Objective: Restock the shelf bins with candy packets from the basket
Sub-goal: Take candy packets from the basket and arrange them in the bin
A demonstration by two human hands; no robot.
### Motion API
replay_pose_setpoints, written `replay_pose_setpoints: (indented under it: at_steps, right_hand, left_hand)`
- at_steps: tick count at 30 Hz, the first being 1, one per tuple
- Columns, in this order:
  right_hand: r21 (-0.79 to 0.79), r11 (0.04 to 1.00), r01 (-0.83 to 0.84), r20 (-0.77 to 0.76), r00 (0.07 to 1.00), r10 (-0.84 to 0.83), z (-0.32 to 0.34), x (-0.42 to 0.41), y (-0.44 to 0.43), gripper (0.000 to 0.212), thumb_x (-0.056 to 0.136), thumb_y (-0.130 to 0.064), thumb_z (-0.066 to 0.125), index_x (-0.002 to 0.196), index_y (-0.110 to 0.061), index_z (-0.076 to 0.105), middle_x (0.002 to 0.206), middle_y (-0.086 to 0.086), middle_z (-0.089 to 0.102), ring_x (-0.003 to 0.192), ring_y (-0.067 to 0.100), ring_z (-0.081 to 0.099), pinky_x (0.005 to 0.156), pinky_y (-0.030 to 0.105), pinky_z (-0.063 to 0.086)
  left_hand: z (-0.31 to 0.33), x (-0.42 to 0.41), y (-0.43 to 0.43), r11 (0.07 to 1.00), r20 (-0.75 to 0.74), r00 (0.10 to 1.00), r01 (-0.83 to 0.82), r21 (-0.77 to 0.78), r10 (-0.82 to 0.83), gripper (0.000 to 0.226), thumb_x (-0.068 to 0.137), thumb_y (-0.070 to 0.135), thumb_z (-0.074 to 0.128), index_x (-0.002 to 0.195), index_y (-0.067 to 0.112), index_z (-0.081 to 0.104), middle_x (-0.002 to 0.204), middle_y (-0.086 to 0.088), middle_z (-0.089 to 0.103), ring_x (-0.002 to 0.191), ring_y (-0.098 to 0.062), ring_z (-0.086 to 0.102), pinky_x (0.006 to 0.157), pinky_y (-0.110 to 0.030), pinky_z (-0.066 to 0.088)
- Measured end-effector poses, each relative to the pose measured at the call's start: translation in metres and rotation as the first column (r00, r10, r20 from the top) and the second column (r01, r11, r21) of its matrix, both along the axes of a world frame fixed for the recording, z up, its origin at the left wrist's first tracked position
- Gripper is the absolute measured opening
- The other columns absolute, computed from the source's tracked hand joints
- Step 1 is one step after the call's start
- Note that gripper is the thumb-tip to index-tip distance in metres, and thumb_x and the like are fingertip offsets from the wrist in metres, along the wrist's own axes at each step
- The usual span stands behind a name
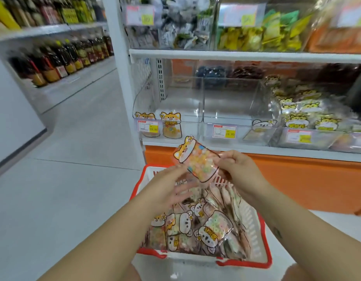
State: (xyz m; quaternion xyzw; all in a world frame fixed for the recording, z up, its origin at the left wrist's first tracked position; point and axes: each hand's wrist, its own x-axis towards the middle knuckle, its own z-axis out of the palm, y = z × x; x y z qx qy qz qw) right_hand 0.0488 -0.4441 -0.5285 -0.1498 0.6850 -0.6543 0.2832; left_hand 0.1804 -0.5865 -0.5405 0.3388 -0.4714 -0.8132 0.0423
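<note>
A candy packet [197, 160] with a cartoon cat top and pastel sweets is held above the basket. My right hand [238, 169] pinches its right edge. My left hand [171, 185] hovers just below and left of it, fingers spread and blurred, near the packet's lower corner. The red and white basket [260, 240] below holds several more such packets [212, 230]. The clear left shelf bin [175, 110] has two cat packets [171, 124] leaning at its front; the middle bin [230, 106] has one packet at its right front.
The bin on the right [305, 114] is full of tiger packets. Upper shelf bins hold other snacks [181, 23]. An orange base panel [297, 179] runs below the shelf. Bottles line the shelves [60, 57] across the aisle on the left.
</note>
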Motion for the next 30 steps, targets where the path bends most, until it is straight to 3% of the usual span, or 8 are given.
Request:
replay_pose_setpoints:
  at_steps: [3, 10, 15, 17, 20, 24, 27, 30]
  right_hand:
    - [-0.059, 0.998, -0.033, 0.005, 0.999, 0.034, 0.018, 0.019, 0.022, 0.012, 0.090, -0.007, 0.069, 0.094, -0.008, 0.058, 0.063, 0.001, 0.058, 0.054, 0.009, 0.052, 0.053, 0.018, 0.044]
    - [-0.004, 0.960, -0.280, -0.008, 0.960, 0.280, 0.045, 0.039, 0.042, 0.046, 0.079, -0.052, 0.067, 0.110, -0.017, 0.071, 0.107, -0.001, 0.075, 0.089, 0.012, 0.069, 0.075, 0.027, 0.050]
    - [0.044, 0.951, -0.306, -0.098, 0.946, 0.309, 0.050, 0.036, 0.020, 0.023, 0.086, -0.025, 0.075, 0.107, -0.014, 0.071, 0.102, 0.004, 0.076, 0.094, 0.020, 0.073, 0.082, 0.033, 0.057]
    - [0.112, 0.962, -0.249, -0.192, 0.944, 0.267, 0.044, 0.030, 0.011, 0.021, 0.085, -0.019, 0.078, 0.105, -0.015, 0.072, 0.099, 0.003, 0.077, 0.093, 0.021, 0.074, 0.090, 0.038, 0.057]
    - [0.213, 0.971, -0.109, -0.327, 0.929, 0.176, 0.025, 0.015, 0.003, 0.010, 0.084, -0.021, 0.079, 0.092, -0.016, 0.074, 0.086, -0.002, 0.076, 0.075, 0.007, 0.070, 0.075, 0.025, 0.052]
    - [0.417, 0.908, -0.029, -0.474, 0.846, 0.245, -0.007, -0.010, -0.020, 0.023, 0.087, -0.020, 0.075, 0.085, 0.002, 0.067, 0.079, 0.024, 0.066, 0.041, 0.004, 0.041, 0.044, 0.017, 0.031]
    - [0.492, 0.870, 0.004, -0.532, 0.793, 0.297, -0.020, -0.026, -0.044, 0.018, 0.087, -0.023, 0.072, 0.088, -0.006, 0.070, 0.074, 0.016, 0.060, 0.056, 0.010, 0.041, 0.052, 0.027, 0.031]
    - [0.559, 0.829, -0.012, -0.520, 0.774, 0.362, -0.033, -0.033, -0.055, 0.016, 0.089, -0.024, 0.070, 0.092, -0.008, 0.068, 0.072, 0.002, 0.054, 0.064, 0.014, 0.044, 0.054, 0.025, 0.032]
  left_hand:
    - [0.023, 0.002, 0.027, 0.998, -0.127, 0.991, -0.027, 0.053, 0.034, 0.027, 0.099, 0.023, 0.062, 0.124, 0.013, 0.064, 0.114, -0.005, 0.073, 0.103, -0.022, 0.072, 0.089, -0.040, 0.059]
    - [0.038, 0.036, 0.029, 0.949, -0.113, 0.990, 0.041, -0.312, -0.080, 0.028, 0.098, 0.013, 0.063, 0.125, 0.013, 0.061, 0.116, -0.006, 0.074, 0.113, -0.028, 0.068, 0.106, -0.047, 0.048]
    - [0.043, 0.050, 0.017, 0.673, 0.061, 0.953, 0.255, -0.694, -0.298, 0.027, 0.094, 0.018, 0.070, 0.119, 0.025, 0.064, 0.109, 0.002, 0.075, 0.101, -0.014, 0.072, 0.095, -0.034, 0.056]
    - [0.039, 0.047, 0.001, 0.618, 0.126, 0.936, 0.315, -0.720, -0.330, 0.027, 0.093, 0.025, 0.072, 0.119, 0.027, 0.065, 0.108, 0.005, 0.074, 0.098, -0.010, 0.072, 0.091, -0.031, 0.057]
    - [0.007, 0.040, -0.036, 0.524, 0.298, 0.895, 0.438, -0.731, -0.332, 0.034, 0.097, 0.036, 0.064, 0.130, 0.030, 0.059, 0.114, 0.010, 0.069, 0.098, -0.006, 0.069, 0.087, -0.024, 0.053]
    - [-0.080, 0.021, -0.079, 0.194, 0.708, 0.629, 0.775, -0.601, -0.321, 0.036, 0.098, 0.034, 0.059, 0.132, 0.021, 0.054, 0.124, 0.003, 0.060, 0.104, -0.014, 0.060, 0.077, -0.022, 0.049]
    - [-0.138, 0.009, -0.092, -0.101, 0.871, 0.390, 0.895, -0.435, -0.298, 0.041, 0.097, 0.024, 0.057, 0.137, 0.016, 0.051, 0.126, -0.005, 0.056, 0.109, -0.023, 0.056, 0.092, -0.034, 0.049]
    - [-0.158, -0.002, -0.092, -0.319, 0.941, 0.237, 0.896, -0.308, -0.242, 0.039, 0.094, 0.011, 0.055, 0.133, 0.018, 0.053, 0.128, -0.007, 0.049, 0.104, -0.026, 0.055, 0.084, -0.036, 0.048]
